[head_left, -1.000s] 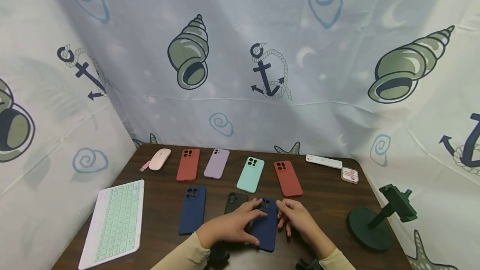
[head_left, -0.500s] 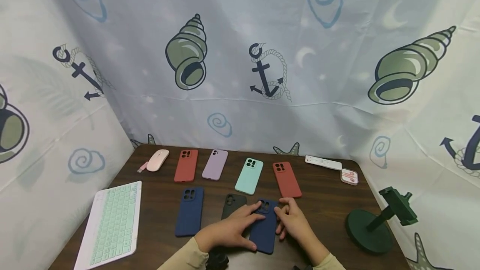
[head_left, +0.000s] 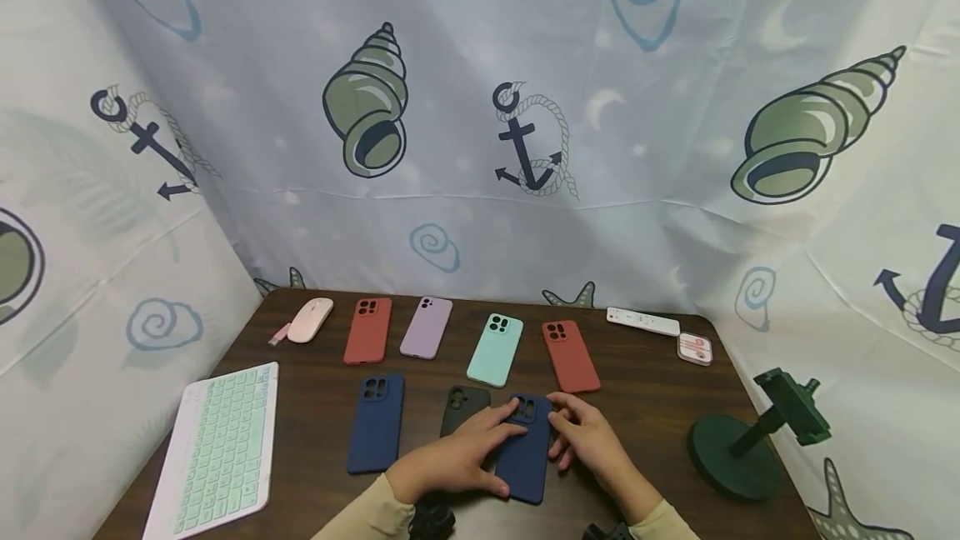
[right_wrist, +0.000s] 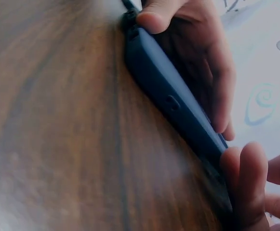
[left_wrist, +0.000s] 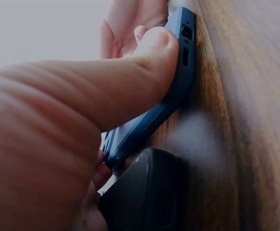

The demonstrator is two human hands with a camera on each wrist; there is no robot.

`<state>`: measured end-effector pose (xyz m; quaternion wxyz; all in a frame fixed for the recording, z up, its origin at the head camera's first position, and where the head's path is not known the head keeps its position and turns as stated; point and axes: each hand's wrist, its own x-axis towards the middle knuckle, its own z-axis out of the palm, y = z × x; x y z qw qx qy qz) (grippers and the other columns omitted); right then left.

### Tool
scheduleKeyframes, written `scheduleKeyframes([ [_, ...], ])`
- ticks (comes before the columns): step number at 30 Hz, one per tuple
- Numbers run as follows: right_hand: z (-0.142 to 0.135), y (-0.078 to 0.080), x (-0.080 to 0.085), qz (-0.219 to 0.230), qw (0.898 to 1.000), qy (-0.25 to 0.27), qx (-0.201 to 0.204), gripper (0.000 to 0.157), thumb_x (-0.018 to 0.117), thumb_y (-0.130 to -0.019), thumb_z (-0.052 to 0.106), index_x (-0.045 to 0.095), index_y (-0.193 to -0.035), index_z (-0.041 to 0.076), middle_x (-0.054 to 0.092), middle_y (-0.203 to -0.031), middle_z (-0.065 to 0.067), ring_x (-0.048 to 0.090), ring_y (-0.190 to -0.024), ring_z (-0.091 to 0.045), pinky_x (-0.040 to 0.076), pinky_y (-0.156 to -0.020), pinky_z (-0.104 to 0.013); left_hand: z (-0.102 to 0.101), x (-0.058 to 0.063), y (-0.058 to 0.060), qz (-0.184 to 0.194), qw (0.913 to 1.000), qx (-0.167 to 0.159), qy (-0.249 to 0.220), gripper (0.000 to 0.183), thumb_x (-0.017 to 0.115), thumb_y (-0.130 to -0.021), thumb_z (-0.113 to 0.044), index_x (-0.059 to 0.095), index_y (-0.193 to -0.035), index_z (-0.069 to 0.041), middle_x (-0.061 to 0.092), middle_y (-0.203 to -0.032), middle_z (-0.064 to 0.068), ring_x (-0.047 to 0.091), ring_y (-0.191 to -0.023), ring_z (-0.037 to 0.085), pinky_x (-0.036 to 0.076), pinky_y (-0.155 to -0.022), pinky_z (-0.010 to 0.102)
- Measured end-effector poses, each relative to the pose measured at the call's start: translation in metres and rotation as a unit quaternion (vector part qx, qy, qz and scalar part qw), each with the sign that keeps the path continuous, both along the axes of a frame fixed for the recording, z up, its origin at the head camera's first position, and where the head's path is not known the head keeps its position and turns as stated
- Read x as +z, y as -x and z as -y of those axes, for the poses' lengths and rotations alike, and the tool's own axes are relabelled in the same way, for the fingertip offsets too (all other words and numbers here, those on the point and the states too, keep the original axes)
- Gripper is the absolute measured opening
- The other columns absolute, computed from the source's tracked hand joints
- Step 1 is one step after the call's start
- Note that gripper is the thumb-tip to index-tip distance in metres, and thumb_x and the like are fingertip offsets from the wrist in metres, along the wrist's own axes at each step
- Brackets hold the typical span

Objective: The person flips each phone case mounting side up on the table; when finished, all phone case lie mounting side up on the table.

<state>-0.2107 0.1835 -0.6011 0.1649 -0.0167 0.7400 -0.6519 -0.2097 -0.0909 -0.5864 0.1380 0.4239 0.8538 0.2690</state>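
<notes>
A dark blue phone case lies on the brown table with its camera cutouts at the far end. My left hand spans it from the left. The thumb presses the near end, beside the port cutouts in the left wrist view, and the fingertips reach the camera area. My right hand holds the far right corner between thumb and index finger; the right wrist view shows these fingertips at the case's end. Left of it, a black phone case is partly hidden under my left hand.
Another blue case lies left. Behind are red, lilac, mint and red cases. A keyboard, mouse, white remote, small box and green stand sit around the edges.
My right index finger has moved up to the case's far corner, and the thumb has come against its right edge. The left hand stays on the case. The head view has shifted slightly.
</notes>
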Motion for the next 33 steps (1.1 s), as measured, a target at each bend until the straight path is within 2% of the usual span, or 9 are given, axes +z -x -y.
scheduleKeyframes([
  [6,-0.009,0.000,-0.002,0.005,0.999,0.027,0.030,0.052,0.061,-0.102,0.020,0.045,-0.151,0.017,0.057,-0.114,-0.022,0.071,-0.075,-0.026,0.059,-0.056,-0.040,-0.002,0.000,-0.002,0.002,1.0000,0.000,-0.002,0.090,0.076,-0.085,-0.054,0.032,-0.158,-0.025,0.011,-0.172,0.010,0.020,-0.156,0.037,0.024,-0.119,0.061],
  [10,-0.013,0.004,-0.001,-0.012,0.996,0.057,0.060,0.060,0.063,-0.100,0.011,0.039,-0.155,0.016,0.050,-0.121,-0.024,0.070,-0.082,-0.025,0.059,-0.057,-0.038,-0.002,0.002,0.000,0.007,0.9999,0.004,-0.010,0.091,0.076,-0.085,-0.052,0.030,-0.159,-0.025,0.010,-0.172,0.011,0.019,-0.156,0.036,0.025,-0.119,0.061],
  [15,-0.016,0.008,-0.001,-0.023,0.994,0.075,0.075,0.063,0.065,-0.098,0.009,0.038,-0.155,0.018,0.050,-0.119,-0.024,0.070,-0.082,-0.026,0.058,-0.053,-0.038,-0.002,0.002,0.003,0.027,0.9995,0.010,-0.012,0.092,0.075,-0.085,-0.055,0.027,-0.160,-0.029,0.008,-0.172,0.005,0.017,-0.157,0.031,0.026,-0.119,0.059],
  [17,-0.017,0.008,-0.003,-0.024,0.994,0.073,0.077,0.064,0.065,-0.099,0.011,0.037,-0.155,0.019,0.052,-0.117,-0.024,0.070,-0.080,-0.027,0.058,-0.052,-0.042,-0.002,0.002,0.002,0.025,0.9996,0.014,-0.007,0.092,0.074,-0.084,-0.058,0.027,-0.159,-0.032,0.008,-0.172,0.004,0.018,-0.157,0.029,0.029,-0.119,0.057],
  [21,-0.014,0.006,-0.005,-0.040,0.994,0.055,0.081,0.055,0.064,-0.101,0.020,0.038,-0.149,0.022,0.055,-0.112,-0.025,0.070,-0.078,-0.032,0.056,-0.051,-0.052,-0.001,0.004,0.001,-0.015,0.9997,0.015,0.009,0.090,0.074,-0.082,-0.060,0.028,-0.157,-0.040,0.016,-0.171,0.004,0.029,-0.154,0.027,0.040,-0.114,0.050],
  [23,-0.012,0.006,-0.005,-0.055,0.994,0.044,0.087,0.047,0.063,-0.102,0.023,0.040,-0.142,0.020,0.055,-0.110,-0.027,0.070,-0.078,-0.035,0.055,-0.049,-0.055,-0.001,0.008,0.000,-0.045,0.9988,0.009,0.013,0.090,0.075,-0.082,-0.059,0.029,-0.157,-0.042,0.021,-0.169,0.006,0.037,-0.150,0.028,0.046,-0.110,0.047],
  [25,-0.010,0.005,-0.004,-0.063,0.993,0.038,0.092,0.038,0.061,-0.102,0.026,0.044,-0.135,0.017,0.056,-0.109,-0.027,0.070,-0.078,-0.036,0.054,-0.047,-0.055,-0.001,0.013,-0.001,-0.057,0.9983,0.002,0.012,0.091,0.076,-0.081,-0.056,0.028,-0.157,-0.043,0.026,-0.168,0.007,0.041,-0.147,0.028,0.048,-0.107,0.046],
  [29,-0.010,0.004,-0.003,-0.070,0.991,0.046,0.105,0.034,0.062,-0.102,0.028,0.048,-0.129,0.012,0.057,-0.110,-0.027,0.070,-0.079,-0.036,0.054,-0.046,-0.051,-0.001,0.019,-0.003,-0.049,0.9987,-0.004,0.010,0.097,0.077,-0.081,-0.055,0.022,-0.159,-0.044,0.028,-0.167,0.008,0.043,-0.146,0.029,0.050,-0.105,0.046],
  [33,-0.011,0.004,-0.004,-0.074,0.987,0.058,0.130,0.041,0.062,-0.102,0.026,0.047,-0.138,0.015,0.057,-0.113,-0.024,0.071,-0.082,-0.035,0.054,-0.045,-0.048,-0.003,0.021,-0.004,-0.031,0.9995,-0.009,-0.002,0.099,0.078,-0.082,-0.051,0.018,-0.161,-0.043,0.027,-0.167,0.008,0.041,-0.146,0.031,0.051,-0.103,0.047],
])
